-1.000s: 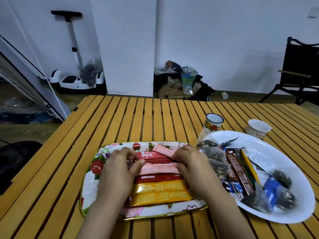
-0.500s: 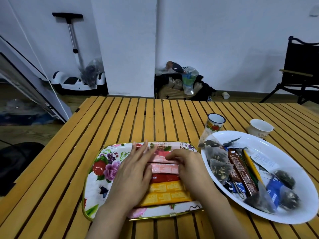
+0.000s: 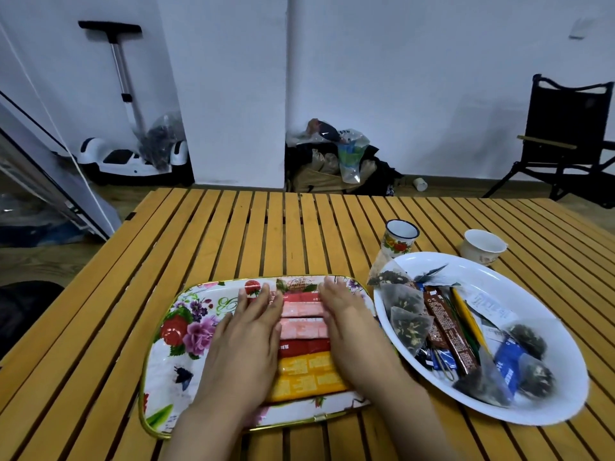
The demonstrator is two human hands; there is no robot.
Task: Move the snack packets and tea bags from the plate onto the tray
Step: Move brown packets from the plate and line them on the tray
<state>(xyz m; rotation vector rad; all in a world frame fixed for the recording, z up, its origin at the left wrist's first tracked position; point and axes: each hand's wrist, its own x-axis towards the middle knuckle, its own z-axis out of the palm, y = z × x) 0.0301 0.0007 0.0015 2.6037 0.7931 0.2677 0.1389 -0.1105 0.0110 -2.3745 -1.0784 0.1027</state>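
A floral tray (image 3: 173,354) lies on the slatted table in front of me. Across it runs a row of snack packets (image 3: 304,344) in red, pink and yellow. My left hand (image 3: 246,341) rests flat on their left ends and my right hand (image 3: 349,331) flat on their right ends, fingers straight and together, gripping nothing. To the right stands a white plate (image 3: 545,327) holding clear pyramid tea bags (image 3: 404,314), brown and blue sachets (image 3: 449,331) and dark tea bags (image 3: 529,341).
Two small cups stand behind the plate: a flowered one (image 3: 399,237) and a white one (image 3: 482,246). The wooden table (image 3: 266,227) stretches beyond the tray. A black folding chair (image 3: 565,141), a scooter (image 3: 133,158) and bags (image 3: 336,161) are by the wall.
Both hands have gone from curled around the packet ends to lying flat with fingers stretched forward, and the left hand has slid right, uncovering the tray's flowers. The packets now lie in a neater row.
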